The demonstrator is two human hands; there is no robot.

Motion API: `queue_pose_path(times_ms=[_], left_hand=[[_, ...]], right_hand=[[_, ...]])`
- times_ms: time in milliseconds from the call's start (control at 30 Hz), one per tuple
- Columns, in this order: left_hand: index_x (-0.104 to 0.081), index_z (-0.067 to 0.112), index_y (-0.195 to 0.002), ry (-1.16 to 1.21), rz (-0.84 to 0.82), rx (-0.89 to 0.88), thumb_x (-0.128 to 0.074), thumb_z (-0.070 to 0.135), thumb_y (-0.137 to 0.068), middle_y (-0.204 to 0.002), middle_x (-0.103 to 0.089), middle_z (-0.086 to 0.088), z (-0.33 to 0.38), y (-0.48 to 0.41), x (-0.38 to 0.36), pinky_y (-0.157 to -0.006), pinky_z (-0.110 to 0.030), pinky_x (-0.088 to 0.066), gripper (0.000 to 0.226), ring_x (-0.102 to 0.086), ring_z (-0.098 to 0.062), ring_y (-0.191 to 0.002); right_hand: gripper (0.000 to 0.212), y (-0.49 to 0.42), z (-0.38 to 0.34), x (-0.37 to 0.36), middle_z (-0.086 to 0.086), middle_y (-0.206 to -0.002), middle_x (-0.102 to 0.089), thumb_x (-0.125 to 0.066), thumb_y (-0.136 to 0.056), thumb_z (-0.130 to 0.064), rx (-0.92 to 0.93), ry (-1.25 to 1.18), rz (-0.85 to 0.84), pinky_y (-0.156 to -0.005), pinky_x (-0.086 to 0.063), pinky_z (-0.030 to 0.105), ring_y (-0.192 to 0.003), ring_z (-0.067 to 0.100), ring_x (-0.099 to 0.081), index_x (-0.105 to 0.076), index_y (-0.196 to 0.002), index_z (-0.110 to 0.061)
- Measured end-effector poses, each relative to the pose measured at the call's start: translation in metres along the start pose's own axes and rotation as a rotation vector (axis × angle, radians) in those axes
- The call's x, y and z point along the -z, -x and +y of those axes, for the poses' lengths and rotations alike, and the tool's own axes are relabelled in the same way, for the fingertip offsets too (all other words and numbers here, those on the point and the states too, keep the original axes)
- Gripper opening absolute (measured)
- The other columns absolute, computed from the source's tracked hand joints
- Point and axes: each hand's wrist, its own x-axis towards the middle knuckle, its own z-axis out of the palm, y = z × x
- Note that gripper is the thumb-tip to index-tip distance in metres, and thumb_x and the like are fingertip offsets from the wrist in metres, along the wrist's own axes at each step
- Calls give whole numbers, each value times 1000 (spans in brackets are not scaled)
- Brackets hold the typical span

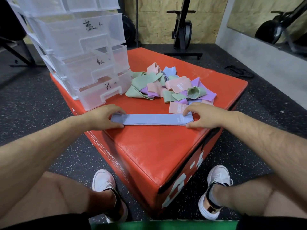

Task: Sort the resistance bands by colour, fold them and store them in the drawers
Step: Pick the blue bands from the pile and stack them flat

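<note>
A light blue resistance band [149, 119] lies flat and stretched out lengthwise on the red box [149, 146]. My left hand [103, 117] pinches its left end between thumb and fingers. At the other end my right hand [201, 116] holds the band the same way, thumb at the near edge and a finger on top. Behind the band sits a loose pile of green, pink, purple and blue bands [169, 85]. A clear plastic drawer unit [83, 52] with handwritten labels stands at the back left of the box.
The red box stands on a black speckled gym floor [41, 105]. My two feet in pale shoes flank its near corner. An exercise bike [182, 30] stands behind, and a mirror [274, 22] is at the right wall.
</note>
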Motion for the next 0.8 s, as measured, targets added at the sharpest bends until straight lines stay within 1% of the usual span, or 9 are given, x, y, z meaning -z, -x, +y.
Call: queue_pose_path(times_ms=[100,200,267,333,433,600,700,767,800], left_hand=[[-61,28,-127,19,-7,-18,-78,37,-82,-118,-57,14,6,-3,-1,-92,-14,-31,49,-51,-5,-110],[-63,26,-125,13,-2,-38,-79,34,-82,-114,-58,10,8,-7,-2,-97,-22,-37,46,-55,-11,-109],[-63,29,-122,-10,-13,-27,-75,45,-78,-115,-60,8,7,-9,-2,-101,-32,-41,49,-56,-14,-111],[-61,35,-121,-50,-38,-5,-61,62,-68,-116,-59,9,10,-10,-1,-102,-36,-42,59,-56,-13,-112],[-58,41,-120,-122,-35,-24,-50,74,-61,-116,-57,15,27,-21,-1,-101,-42,-43,69,-53,-11,-115],[-57,36,-125,-114,-24,-143,-66,64,-77,-123,-55,14,81,-59,-16,-99,-39,-40,56,-48,-9,-120],[-61,33,-120,-59,-6,-220,-51,77,-70,-118,-59,10,116,-84,-26,-96,-38,-45,68,-53,-12,-112],[-64,28,-117,-10,16,-261,-45,75,-71,-111,-61,7,135,-100,-35,-91,-36,-47,69,-56,-14,-103],[-65,27,-115,15,31,-270,-44,73,-72,-108,-62,6,143,-108,-38,-89,-35,-48,66,-57,-14,-100]], right_hand=[[51,-2,1,0,-12,-131,-56,-75,-79,-55,20,11,4,-105,-40,30,-121,12,-51,-58,-123,-35],[51,-2,0,1,-10,-129,-58,-74,-80,-55,24,39,8,-105,-40,33,-120,13,-51,-59,-125,-33],[51,-2,-1,2,-12,-128,-58,-73,-81,-55,15,41,-5,-104,-42,34,-120,13,-52,-59,-125,-34],[50,-1,-2,2,-14,-129,-57,-73,-81,-56,8,41,-15,-104,-43,34,-120,13,-53,-58,-124,-36],[51,0,-1,4,-14,-131,-57,-72,-80,-58,-15,50,-13,-102,-45,35,-117,13,-53,-57,-124,-38],[53,5,-3,6,-13,-125,-58,-77,-76,-55,-23,-38,0,-99,-44,29,-114,10,-53,-60,-122,-35],[32,10,1,14,-17,-108,-61,-73,-81,-39,-67,-182,77,-84,-44,20,-100,5,-58,-63,-110,-30],[15,9,13,20,-19,-92,-60,-64,-86,-25,-120,-206,149,-67,-37,10,-83,3,-59,-61,-101,-27],[14,7,20,22,-18,-88,-58,-60,-87,-20,-132,-176,183,-62,-33,8,-77,3,-55,-61,-99,-26]])
